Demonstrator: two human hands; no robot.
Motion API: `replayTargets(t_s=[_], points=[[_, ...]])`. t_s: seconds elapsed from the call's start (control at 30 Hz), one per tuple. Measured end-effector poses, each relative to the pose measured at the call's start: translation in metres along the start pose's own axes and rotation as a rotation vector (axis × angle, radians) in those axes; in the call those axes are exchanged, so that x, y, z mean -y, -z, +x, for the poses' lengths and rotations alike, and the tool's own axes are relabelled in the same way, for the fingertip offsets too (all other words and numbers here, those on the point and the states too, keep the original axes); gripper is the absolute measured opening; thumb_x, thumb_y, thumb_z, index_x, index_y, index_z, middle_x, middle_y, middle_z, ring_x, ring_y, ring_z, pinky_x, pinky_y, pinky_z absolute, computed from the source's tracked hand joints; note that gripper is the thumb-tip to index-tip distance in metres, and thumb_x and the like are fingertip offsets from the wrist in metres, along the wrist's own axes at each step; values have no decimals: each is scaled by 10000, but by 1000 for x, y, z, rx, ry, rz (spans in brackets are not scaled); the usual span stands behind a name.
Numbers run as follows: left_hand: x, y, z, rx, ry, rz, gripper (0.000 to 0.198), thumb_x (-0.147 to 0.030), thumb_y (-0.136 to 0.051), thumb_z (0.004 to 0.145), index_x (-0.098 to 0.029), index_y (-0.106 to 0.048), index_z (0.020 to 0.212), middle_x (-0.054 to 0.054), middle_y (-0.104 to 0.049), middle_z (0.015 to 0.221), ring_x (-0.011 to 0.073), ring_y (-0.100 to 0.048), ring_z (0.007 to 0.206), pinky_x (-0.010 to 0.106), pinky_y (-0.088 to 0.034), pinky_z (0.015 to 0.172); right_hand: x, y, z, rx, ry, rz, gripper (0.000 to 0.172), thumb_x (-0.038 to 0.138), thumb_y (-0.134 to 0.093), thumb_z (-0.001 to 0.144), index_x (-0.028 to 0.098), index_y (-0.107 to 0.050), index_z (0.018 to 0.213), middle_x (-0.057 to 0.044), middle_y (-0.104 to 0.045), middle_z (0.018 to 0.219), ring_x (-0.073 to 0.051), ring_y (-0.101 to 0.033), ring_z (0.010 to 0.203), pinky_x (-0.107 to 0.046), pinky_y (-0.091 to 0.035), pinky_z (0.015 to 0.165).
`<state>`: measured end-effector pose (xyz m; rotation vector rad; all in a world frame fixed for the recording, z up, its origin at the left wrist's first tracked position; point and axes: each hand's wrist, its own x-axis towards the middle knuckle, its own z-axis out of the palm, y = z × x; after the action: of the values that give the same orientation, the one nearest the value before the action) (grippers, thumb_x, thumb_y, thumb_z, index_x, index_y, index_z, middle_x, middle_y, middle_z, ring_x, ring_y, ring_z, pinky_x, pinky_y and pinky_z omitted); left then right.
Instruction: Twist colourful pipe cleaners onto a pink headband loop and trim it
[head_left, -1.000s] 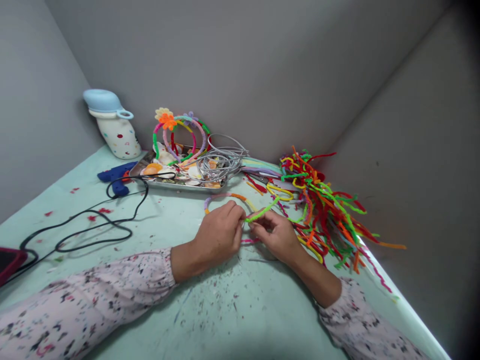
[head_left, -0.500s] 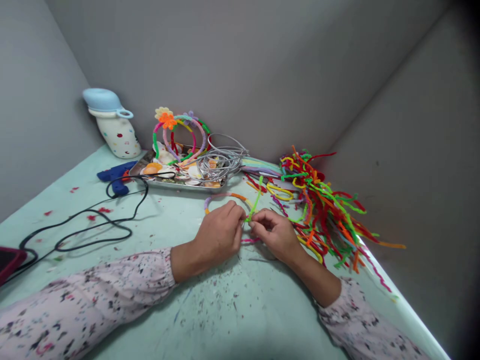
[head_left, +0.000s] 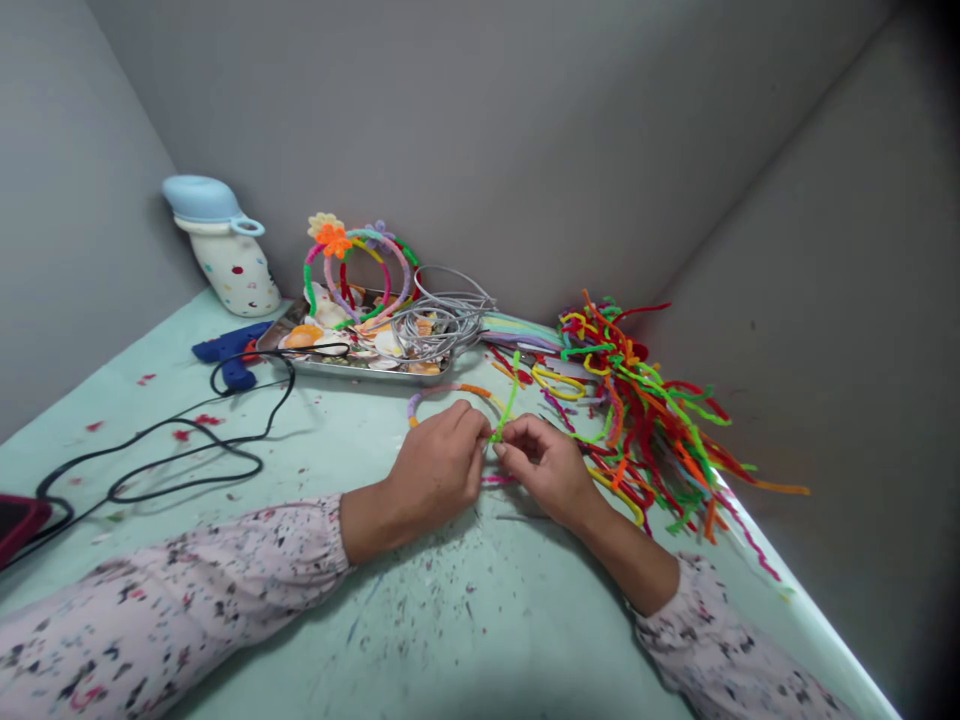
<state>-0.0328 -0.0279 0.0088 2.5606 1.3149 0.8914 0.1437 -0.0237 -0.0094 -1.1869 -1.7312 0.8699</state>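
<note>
Close together over the middle of the table, both hands work on a ring (head_left: 474, 390) wrapped in purple, pink, orange and yellow fuzzy stem. My left hand (head_left: 442, 455) is closed around the ring, its palm hiding part of it. A bright green pipe cleaner (head_left: 511, 393) meets the ring between the fingertips, its free end pointing up. My right hand (head_left: 544, 465) pinches this green stem near the ring with thumb and index finger. A pink stretch shows below, between the hands; whether it belongs to the ring I cannot tell.
A metal tray (head_left: 360, 374) holds finished flower rings (head_left: 358, 262), craft pieces and a coil of grey wire (head_left: 450, 325). At right lies a tangled heap of pipe cleaners (head_left: 645, 410). A blue glue gun (head_left: 236, 350), black cord (head_left: 187, 435) and white bottle (head_left: 232, 265) are at left.
The free end of the green pipe cleaner has leaned slightly to the left. My right hand has shifted a little left; my left hand is nearly still.
</note>
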Motion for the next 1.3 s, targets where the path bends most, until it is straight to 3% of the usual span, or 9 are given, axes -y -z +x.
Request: replayTargets(t_s=[0.43,0.77,1.13,1.3], points=[[0,-1,-1,4,-21,47,138,-136,-410,861,-171,-529,922,55,-563,873,195,-541,801,315,-430,689,9,1,-2,47,-152,102,176,356,-562,860,198,-574,785,29,-600,604,-140,-559,575,-254,-441,580],[-1,-1,-1,18,-25,57,132,-137,-406,863,-173,-522,914,53,-564,873,192,-539,790,312,-426,674,12,1,-2,33,-125,36,240,373,-506,894,196,-554,739,31,-572,578,-131,-507,560,-254,-411,592],[-1,-2,-1,2,-68,86,142,-122,-405,859,-160,-532,912,58,-563,870,191,-524,783,306,-415,658,7,-4,2,33,-306,342,230,354,-548,846,184,-568,692,34,-560,498,-102,-469,450,-219,-344,476],[0,-2,-2,-8,-76,83,138,-119,-408,857,-164,-525,915,52,-558,865,187,-519,775,306,-419,662,10,-4,1,18,-291,308,263,377,-545,857,183,-565,680,35,-547,499,-93,-457,461,-209,-328,465]])
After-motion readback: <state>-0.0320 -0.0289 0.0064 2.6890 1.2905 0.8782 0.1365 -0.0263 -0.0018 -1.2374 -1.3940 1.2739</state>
